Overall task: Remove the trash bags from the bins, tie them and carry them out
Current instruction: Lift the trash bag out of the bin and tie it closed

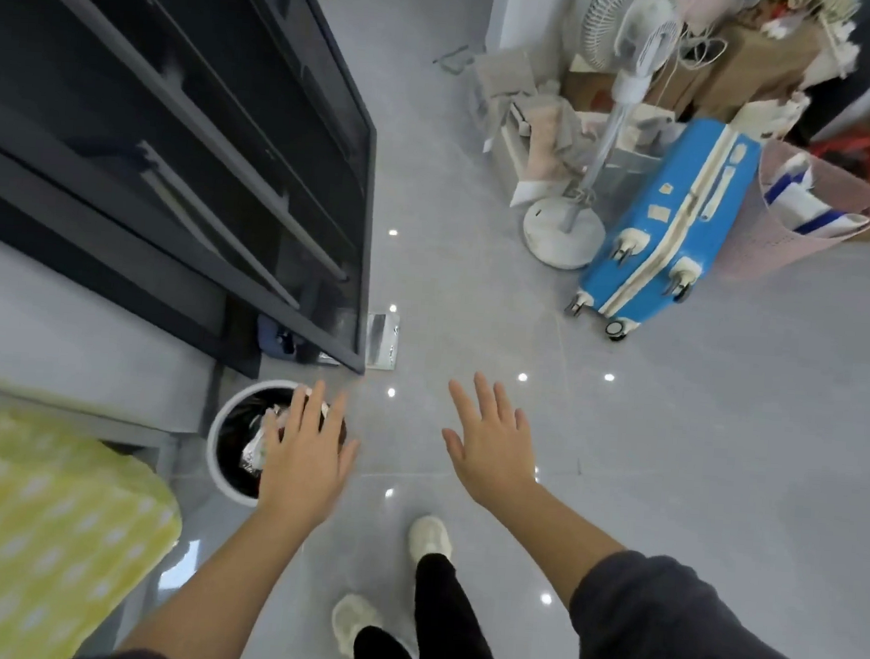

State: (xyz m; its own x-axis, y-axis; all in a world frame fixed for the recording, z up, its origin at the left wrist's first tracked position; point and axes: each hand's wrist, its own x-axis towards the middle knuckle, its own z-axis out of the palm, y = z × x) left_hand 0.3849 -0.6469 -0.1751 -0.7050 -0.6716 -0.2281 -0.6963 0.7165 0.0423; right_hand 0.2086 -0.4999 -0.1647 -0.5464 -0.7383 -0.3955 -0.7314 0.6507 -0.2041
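**Both hands spread above the floor, left one over the bin**

You stand on a pale grey tiled floor (675, 397) that fills most of the view. On the left a dark cabinet (179, 131) with glass fronts runs from near to far. At the near left lies a yellow cloth (37, 533) with pale spots. Far right, a pile of clutter sits against the wall: a blue suitcase (662, 221) standing on its wheels, a white fan (606, 135) just left of it, and a pink basket (812, 211) just right of it.

The bin (224, 448) is white and round, on the floor at the near end of the cabinet, just right of the cloth. A black bag (246, 419) lines it, and crumpled waste shows inside.

Your left hand (306, 449) hovers over the right side of the bin, palm down, fingers spread, holding nothing; whether it touches the bag you cannot tell. Your right hand (491, 446) is out over bare floor, well right of the bin, fingers also spread and empty. Your two pale shoes (431, 537) stand near, below the hands.
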